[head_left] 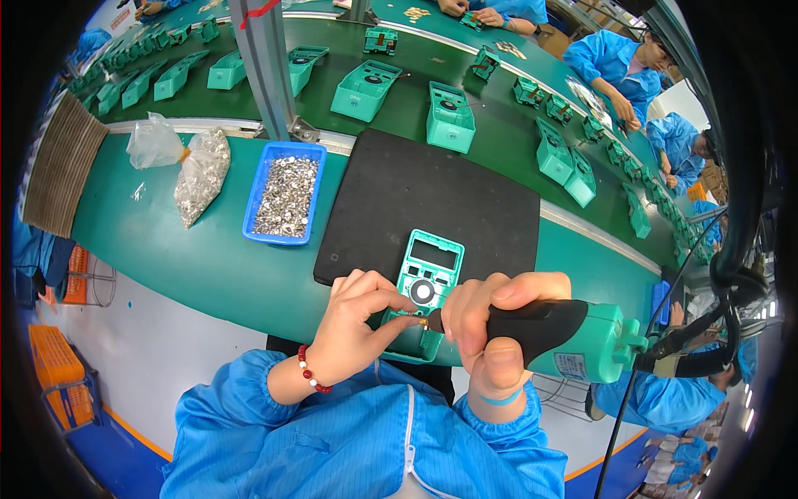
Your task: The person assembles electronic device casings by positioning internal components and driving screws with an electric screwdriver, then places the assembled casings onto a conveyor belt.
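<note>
My right hand is wrapped round a green and black electric screwdriver, held nearly level with its tip toward the left. My left hand pinches thumb and forefinger together close to that tip; what they hold, if anything, is too small to make out. A tiny brass-coloured piece shows at the tip. Under both hands lies an open green plastic housing, with a rectangular window at its far end and a round black and white part in the middle. My fingers hide some of its near end.
A black mat lies beneath the housing's far part. To its left stand a blue tray of small metal parts and a tied plastic bag. Beyond, a green conveyor carries several housings past a metal post. Co-workers sit opposite.
</note>
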### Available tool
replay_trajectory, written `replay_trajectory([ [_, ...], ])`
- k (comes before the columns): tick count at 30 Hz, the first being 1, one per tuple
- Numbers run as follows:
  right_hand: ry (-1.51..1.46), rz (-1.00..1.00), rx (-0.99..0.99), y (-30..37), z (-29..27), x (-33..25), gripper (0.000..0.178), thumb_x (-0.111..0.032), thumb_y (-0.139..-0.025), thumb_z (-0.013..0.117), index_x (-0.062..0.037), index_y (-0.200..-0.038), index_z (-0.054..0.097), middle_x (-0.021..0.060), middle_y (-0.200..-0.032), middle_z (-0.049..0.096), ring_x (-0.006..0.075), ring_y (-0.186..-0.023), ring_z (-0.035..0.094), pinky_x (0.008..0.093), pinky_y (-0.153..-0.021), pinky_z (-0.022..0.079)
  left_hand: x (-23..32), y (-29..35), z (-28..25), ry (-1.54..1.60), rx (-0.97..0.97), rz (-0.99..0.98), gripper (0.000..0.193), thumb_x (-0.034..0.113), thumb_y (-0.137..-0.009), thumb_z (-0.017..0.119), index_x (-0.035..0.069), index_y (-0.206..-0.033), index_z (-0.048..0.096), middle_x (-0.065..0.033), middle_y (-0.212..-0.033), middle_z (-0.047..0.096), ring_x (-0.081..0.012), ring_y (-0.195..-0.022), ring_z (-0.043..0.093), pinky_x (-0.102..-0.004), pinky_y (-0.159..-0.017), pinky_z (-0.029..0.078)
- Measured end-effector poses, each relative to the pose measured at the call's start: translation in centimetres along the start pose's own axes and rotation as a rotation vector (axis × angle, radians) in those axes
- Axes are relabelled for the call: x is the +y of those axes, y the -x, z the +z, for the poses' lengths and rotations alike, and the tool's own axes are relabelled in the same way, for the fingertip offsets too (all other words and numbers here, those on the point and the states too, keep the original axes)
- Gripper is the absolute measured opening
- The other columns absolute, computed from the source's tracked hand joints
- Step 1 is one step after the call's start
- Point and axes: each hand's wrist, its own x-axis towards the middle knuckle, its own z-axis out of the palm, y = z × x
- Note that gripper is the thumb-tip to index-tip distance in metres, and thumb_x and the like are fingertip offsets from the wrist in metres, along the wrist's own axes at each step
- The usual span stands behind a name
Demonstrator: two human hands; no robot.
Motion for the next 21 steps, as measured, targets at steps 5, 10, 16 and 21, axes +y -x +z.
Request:
replay_trajectory([
  [5, 0.060, -0.026, -0.040, 0.1, -0.4, 0.4, 0.051, -0.041, -0.088, 0.078, -0.0102, -0.111, 0.044, 0.0003, -0.063, 0.051, 0.0096, -0.052, 0.048, 0.0271, -0.050, 0.041, -0.6, 0.6, 0.5, 0.170, -0.036, -0.115, 0.014, 0.011, -0.077, 0.081, 0.013, -0.090, 0.076, 0.0021, -0.088, 0.063, -0.0170, -0.090, 0.055, -0.0327, -0.082, 0.035],
  [10, 0.123, -0.069, 0.027, 0.6, -0.2, 0.5, 0.050, -0.041, -0.088, 0.078, -0.0103, -0.111, 0.044, 0.0003, -0.063, 0.052, 0.0095, -0.052, 0.048, 0.0271, -0.050, 0.041, -0.1, 0.6, 0.5, 0.157, -0.039, -0.070, 0.015, 0.012, -0.078, 0.080, 0.013, -0.093, 0.077, 0.0026, -0.088, 0.063, -0.0173, -0.091, 0.055, -0.0326, -0.084, 0.036],
  [16, 0.071, -0.089, 0.012, 0.5, 0.3, 0.4, 0.051, -0.040, -0.088, 0.078, -0.0093, -0.110, 0.044, 0.0011, -0.064, 0.052, 0.0107, -0.054, 0.049, 0.0285, -0.052, 0.042, -0.3, 0.7, 0.7, 0.127, -0.064, -0.001, 0.016, 0.007, -0.080, 0.076, 0.013, -0.095, 0.076, 0.0023, -0.089, 0.063, -0.0183, -0.091, 0.054, -0.0330, -0.083, 0.036],
  [21, 0.188, -0.100, -0.012, 0.9, -0.7, 0.3, 0.051, -0.039, -0.088, 0.078, -0.0089, -0.110, 0.044, 0.0015, -0.064, 0.053, 0.0113, -0.054, 0.050, 0.0291, -0.052, 0.043, 0.1, 0.6, 0.7, 0.063, -0.092, 0.050, 0.020, 0.008, -0.079, 0.077, 0.010, -0.099, 0.075, 0.0000, -0.092, 0.062, -0.0203, -0.093, 0.054, -0.0339, -0.082, 0.036],
])
